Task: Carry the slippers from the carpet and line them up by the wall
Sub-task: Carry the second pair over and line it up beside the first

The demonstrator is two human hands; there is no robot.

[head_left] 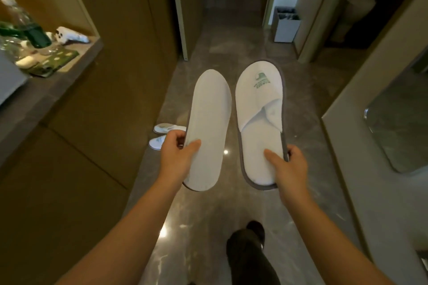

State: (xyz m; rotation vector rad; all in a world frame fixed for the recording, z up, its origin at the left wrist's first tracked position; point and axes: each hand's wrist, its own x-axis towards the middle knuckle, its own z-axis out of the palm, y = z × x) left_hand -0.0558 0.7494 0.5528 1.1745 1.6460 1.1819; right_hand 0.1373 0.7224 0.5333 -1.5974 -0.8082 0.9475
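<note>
Mid-carry over the polished stone floor (208, 48), one white slipper per hand. Left hand (177, 152) closed on the heel end of the left slipper (208, 127), thumb on top, sole side facing up; right hand (287, 166) closed on the grey-trimmed rim of the right slipper (259, 109), thumb inside on the insole, green logo on the toe pointing away. Two more white slippers (162, 135) already down on the floor by the foot of the brown cabinet wall (129, 58) at left — probably the row to extend. Best done by turning the left slipper over before lowering, so both land sole-down. Worth keeping the toes pointing the same way as the pair on the floor and setting each down just beside them, heels level, rather than dropping — light slippers likely to skid on a glossy floor. Dark-trousered leg (247, 252) close underneath, so stepping clear of the row matters.
</note>
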